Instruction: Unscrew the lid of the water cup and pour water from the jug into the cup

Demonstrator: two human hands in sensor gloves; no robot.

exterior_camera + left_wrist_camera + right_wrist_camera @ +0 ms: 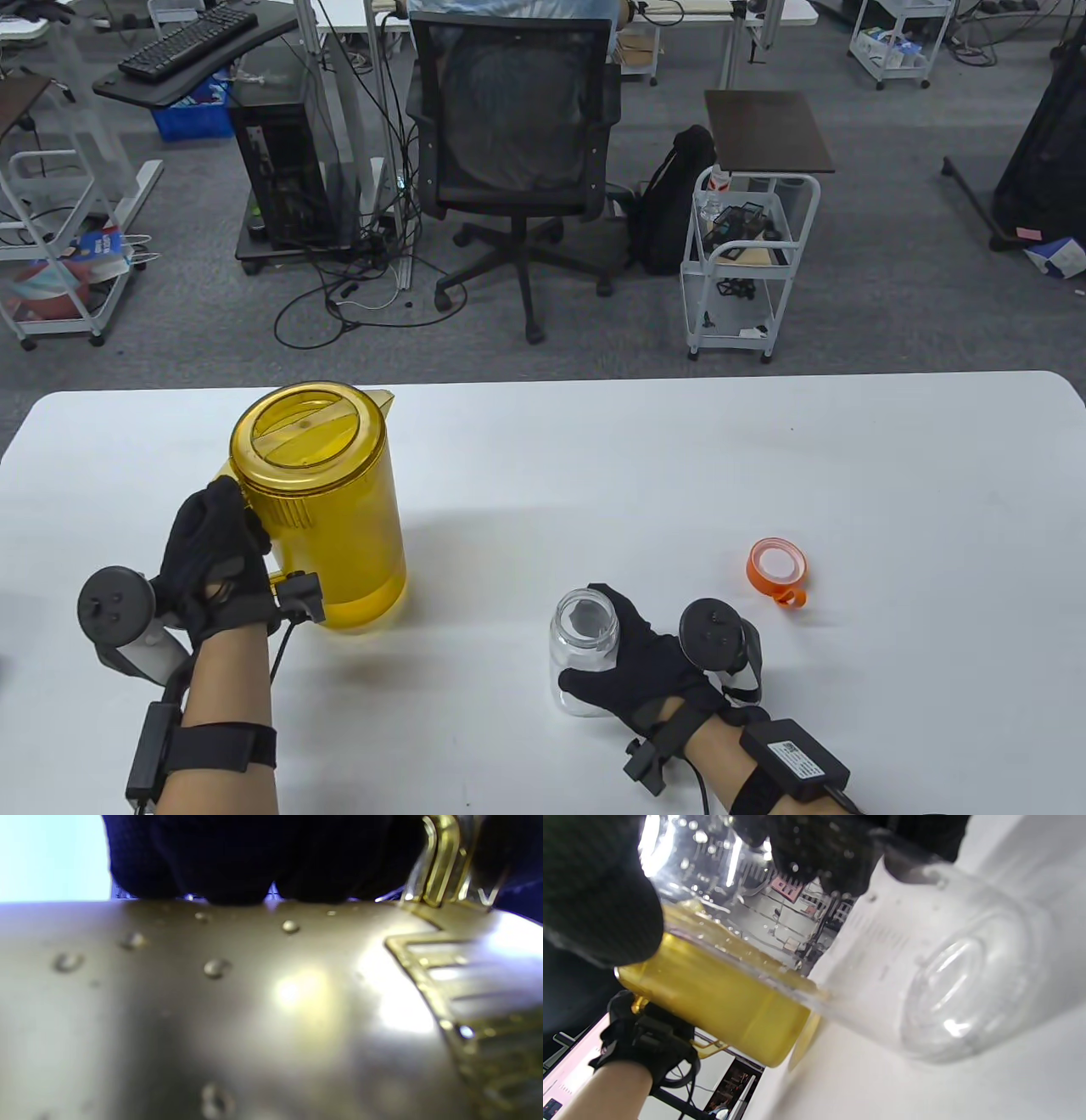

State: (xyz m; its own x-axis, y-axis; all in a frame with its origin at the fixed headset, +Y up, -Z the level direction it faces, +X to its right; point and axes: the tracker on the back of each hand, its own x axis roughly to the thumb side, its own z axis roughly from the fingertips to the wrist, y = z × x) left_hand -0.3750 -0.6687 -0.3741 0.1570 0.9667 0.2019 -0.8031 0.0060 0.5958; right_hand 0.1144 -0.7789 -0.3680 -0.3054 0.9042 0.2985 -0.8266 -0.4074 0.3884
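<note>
A yellow transparent jug (327, 501) with its lid on stands upright at the table's left, a little water at its bottom. My left hand (216, 556) grips its handle; in the left wrist view the jug wall (254, 1005) fills the frame and the gloved fingers (237, 857) wrap the handle (441, 861). The clear water cup (583, 649) stands open at centre front, held round its side by my right hand (632, 671). The right wrist view shows the cup (925, 976) close up, with the jug (721, 997) behind it. The orange cup lid (777, 570) lies on the table to the right.
The white table (891, 475) stretches right and back. Beyond its far edge stand an office chair (517, 161), a small white cart (751, 255) and a computer tower (280, 170) on the grey floor.
</note>
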